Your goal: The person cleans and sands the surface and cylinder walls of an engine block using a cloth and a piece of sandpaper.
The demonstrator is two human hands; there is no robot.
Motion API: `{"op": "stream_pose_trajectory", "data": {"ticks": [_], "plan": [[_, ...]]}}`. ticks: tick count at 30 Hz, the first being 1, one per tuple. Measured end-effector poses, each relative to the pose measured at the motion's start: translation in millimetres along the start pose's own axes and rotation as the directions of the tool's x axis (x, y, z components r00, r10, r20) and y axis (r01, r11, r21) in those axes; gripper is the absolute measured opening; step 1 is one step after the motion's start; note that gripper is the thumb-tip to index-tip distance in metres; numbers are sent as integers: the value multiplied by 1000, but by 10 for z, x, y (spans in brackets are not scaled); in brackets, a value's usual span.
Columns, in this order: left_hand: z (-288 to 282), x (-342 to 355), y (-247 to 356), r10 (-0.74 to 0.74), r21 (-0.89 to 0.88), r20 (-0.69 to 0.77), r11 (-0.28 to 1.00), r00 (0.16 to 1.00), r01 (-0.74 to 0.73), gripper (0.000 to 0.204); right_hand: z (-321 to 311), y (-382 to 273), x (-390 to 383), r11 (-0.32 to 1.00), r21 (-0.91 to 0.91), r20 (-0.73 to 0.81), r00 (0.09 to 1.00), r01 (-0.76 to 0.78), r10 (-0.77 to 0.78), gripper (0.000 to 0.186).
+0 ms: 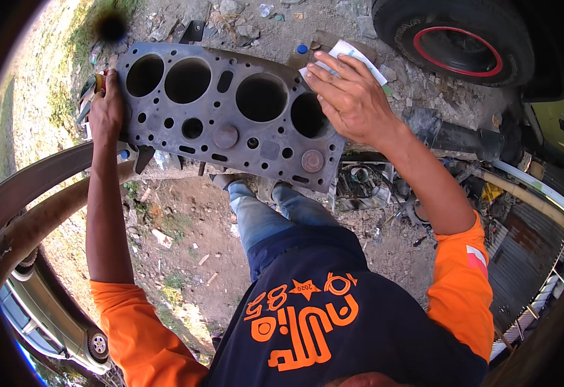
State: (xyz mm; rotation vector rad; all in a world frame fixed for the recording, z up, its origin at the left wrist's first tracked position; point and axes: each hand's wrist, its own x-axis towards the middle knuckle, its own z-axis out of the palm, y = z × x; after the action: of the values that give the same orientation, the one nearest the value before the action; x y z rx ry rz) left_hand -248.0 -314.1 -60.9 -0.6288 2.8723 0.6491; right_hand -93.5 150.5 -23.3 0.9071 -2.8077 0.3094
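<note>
Head view: uneven pushing could tip the engine block (227,112); left hand's (106,113) and right hand's (354,100) grips cannot be told.

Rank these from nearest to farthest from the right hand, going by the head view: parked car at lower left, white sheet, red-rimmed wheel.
From the right hand:
1. White sheet: right under its fingers.
2. Red-rimmed wheel: beyond the hand, at upper right.
3. Parked car: far off at lower left.
</note>
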Motion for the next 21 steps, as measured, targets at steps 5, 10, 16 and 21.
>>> {"op": "stream_pose_trajectory", "data": {"ticks": [5,10,16,21], "plan": [[71,78,-61,10,20,-36,1000,999,-9,109,-99,-1,-283,999,-25,35,999,-26,27,41],[33,100,-142,-7,6,-18,1000,1000,7,110,-37,-68,-28,999,18,28,999,-34,33,40],[18,-3,-16,5,32,-13,999,1000,-4,110,-36,-54,-89,998,38,17,999,-42,42,39],[75,22,-46,-13,10,-44,1000,999,14,111,-105,-39,-305,999,-3,44,998,-41,41,39]]}}
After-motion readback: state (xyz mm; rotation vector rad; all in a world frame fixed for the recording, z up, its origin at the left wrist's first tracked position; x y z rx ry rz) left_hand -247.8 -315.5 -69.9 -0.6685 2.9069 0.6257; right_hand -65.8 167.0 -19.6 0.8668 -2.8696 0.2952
